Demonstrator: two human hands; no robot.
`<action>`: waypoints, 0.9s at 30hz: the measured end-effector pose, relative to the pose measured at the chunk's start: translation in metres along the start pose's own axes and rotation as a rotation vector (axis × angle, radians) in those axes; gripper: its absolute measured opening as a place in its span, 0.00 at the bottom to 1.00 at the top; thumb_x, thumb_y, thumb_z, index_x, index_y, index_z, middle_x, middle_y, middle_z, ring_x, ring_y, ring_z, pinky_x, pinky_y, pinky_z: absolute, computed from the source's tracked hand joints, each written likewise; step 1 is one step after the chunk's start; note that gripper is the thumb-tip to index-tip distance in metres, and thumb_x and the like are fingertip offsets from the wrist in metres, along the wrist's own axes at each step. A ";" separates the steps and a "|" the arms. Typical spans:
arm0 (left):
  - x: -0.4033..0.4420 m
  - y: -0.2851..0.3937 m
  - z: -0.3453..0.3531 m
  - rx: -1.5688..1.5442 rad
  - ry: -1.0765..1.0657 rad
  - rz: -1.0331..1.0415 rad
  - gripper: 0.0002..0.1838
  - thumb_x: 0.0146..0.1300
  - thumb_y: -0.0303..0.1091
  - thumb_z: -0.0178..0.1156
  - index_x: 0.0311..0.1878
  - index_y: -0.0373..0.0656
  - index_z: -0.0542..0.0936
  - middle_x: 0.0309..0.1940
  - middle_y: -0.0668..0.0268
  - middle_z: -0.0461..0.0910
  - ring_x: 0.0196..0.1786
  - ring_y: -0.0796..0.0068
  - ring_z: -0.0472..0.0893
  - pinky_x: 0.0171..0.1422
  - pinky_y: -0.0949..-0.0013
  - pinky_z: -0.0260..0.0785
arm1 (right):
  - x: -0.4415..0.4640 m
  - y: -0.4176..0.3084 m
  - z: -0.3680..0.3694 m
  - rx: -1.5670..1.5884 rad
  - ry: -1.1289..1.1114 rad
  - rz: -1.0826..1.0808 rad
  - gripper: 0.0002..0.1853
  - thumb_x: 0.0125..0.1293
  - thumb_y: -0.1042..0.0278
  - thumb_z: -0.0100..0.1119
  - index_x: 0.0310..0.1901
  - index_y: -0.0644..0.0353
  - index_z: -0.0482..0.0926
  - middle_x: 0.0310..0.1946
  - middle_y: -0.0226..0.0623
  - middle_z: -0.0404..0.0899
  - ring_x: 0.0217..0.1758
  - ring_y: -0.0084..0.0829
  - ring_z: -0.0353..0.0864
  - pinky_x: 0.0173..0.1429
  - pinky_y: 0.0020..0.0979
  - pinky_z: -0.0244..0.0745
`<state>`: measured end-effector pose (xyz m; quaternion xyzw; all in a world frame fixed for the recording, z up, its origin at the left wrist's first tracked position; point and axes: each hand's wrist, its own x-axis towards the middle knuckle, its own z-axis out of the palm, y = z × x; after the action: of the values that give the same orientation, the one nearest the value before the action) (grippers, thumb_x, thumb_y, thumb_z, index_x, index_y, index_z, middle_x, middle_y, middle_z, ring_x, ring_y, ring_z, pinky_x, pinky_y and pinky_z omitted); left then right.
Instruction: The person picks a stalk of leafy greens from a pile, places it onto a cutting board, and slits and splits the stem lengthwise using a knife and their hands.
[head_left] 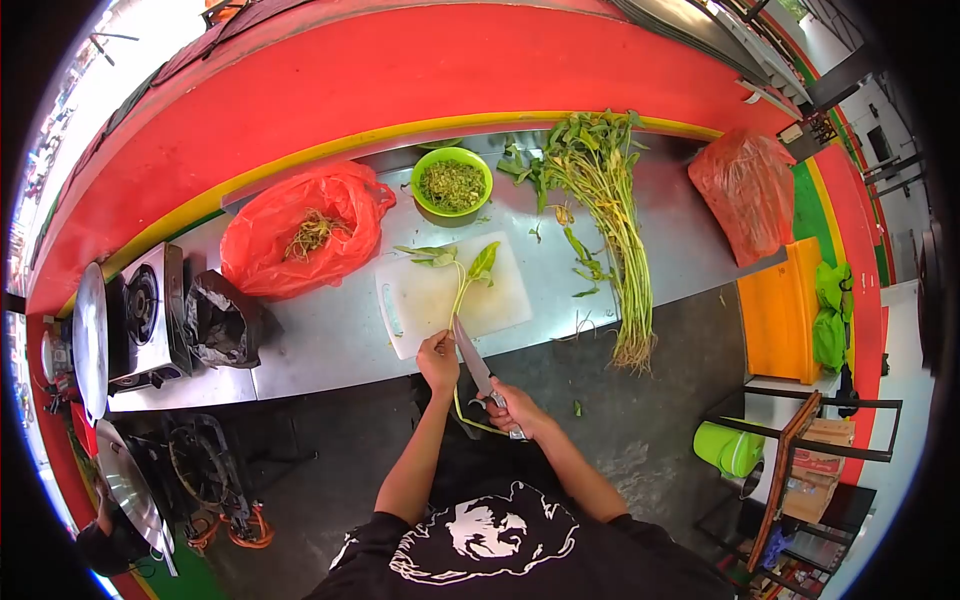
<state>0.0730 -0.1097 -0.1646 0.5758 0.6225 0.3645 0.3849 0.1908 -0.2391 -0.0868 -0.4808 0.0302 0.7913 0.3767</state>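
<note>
My left hand (pixel 438 362) pinches the stem of a leafy water spinach stalk (pixel 462 290) over the near edge of the white cutting board (pixel 506 292). The stalk's leaves lie on the board, and its lower stem hangs down past the table edge. In my right hand (pixel 515 408) is a kitchen knife (pixel 472 358), gripped by its handle. Its blade points away from me, with the tip close beside the stem; whether it touches cannot be made out. Beyond the board stands a green bowl (pixel 486 196) of chopped greens (pixel 450 185).
A bundle of long-stemmed greens (pixel 615 220) lies on the steel table (pixel 325 345), roots over the front edge. Left are an open red plastic bag (pixel 260 240) with root trimmings, a black bag (pixel 222 325) and a gas stove (pixel 145 300). Another red bag (pixel 745 195) sits right.
</note>
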 end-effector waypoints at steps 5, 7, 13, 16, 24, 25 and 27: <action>0.000 0.006 -0.002 -0.038 0.016 -0.061 0.09 0.59 0.31 0.66 0.40 0.36 0.85 0.30 0.58 0.83 0.30 0.70 0.82 0.38 0.68 0.74 | 0.002 0.005 -0.003 -0.014 -0.049 -0.005 0.30 0.73 0.36 0.41 0.51 0.61 0.68 0.16 0.21 0.52 0.13 0.14 0.49 0.16 0.20 0.43; -0.001 0.003 -0.002 -0.052 0.021 -0.056 0.09 0.59 0.31 0.66 0.40 0.35 0.85 0.29 0.58 0.82 0.30 0.70 0.82 0.38 0.68 0.74 | 0.004 0.005 -0.002 -0.005 -0.047 0.011 0.29 0.73 0.37 0.41 0.51 0.61 0.68 0.16 0.21 0.52 0.13 0.14 0.49 0.16 0.20 0.43; 0.000 -0.005 0.002 -0.087 0.015 -0.066 0.10 0.59 0.31 0.66 0.41 0.35 0.85 0.30 0.58 0.82 0.29 0.70 0.81 0.37 0.68 0.74 | 0.006 0.004 -0.006 -0.035 -0.022 0.016 0.28 0.73 0.38 0.41 0.53 0.59 0.69 0.16 0.21 0.52 0.13 0.14 0.50 0.16 0.20 0.44; 0.000 -0.006 0.001 -0.071 0.004 -0.040 0.10 0.59 0.29 0.65 0.42 0.35 0.84 0.32 0.57 0.82 0.30 0.69 0.81 0.38 0.67 0.74 | 0.005 0.002 -0.004 -0.058 0.011 0.025 0.27 0.74 0.39 0.41 0.53 0.59 0.69 0.17 0.21 0.52 0.13 0.14 0.49 0.16 0.20 0.44; 0.001 -0.011 0.001 -0.051 -0.028 -0.018 0.10 0.60 0.29 0.65 0.43 0.35 0.84 0.35 0.56 0.83 0.33 0.69 0.83 0.42 0.68 0.75 | 0.010 0.007 -0.008 -0.098 0.047 0.002 0.26 0.75 0.40 0.40 0.51 0.58 0.71 0.17 0.21 0.53 0.13 0.14 0.50 0.16 0.21 0.44; 0.000 -0.011 0.002 -0.054 -0.030 0.006 0.09 0.59 0.25 0.63 0.43 0.35 0.83 0.34 0.56 0.81 0.33 0.66 0.81 0.41 0.65 0.74 | 0.011 0.008 -0.009 -0.103 0.039 -0.006 0.26 0.75 0.40 0.39 0.51 0.58 0.71 0.17 0.21 0.53 0.13 0.14 0.50 0.16 0.21 0.44; 0.000 -0.011 0.002 -0.047 -0.031 0.011 0.09 0.59 0.25 0.63 0.43 0.36 0.83 0.34 0.56 0.81 0.33 0.66 0.81 0.41 0.64 0.74 | 0.011 0.009 -0.009 -0.106 0.029 -0.014 0.26 0.75 0.40 0.39 0.50 0.57 0.71 0.17 0.21 0.53 0.13 0.14 0.50 0.16 0.21 0.44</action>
<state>0.0700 -0.1101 -0.1748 0.5755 0.6045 0.3723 0.4060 0.1892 -0.2428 -0.1028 -0.5119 -0.0096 0.7820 0.3554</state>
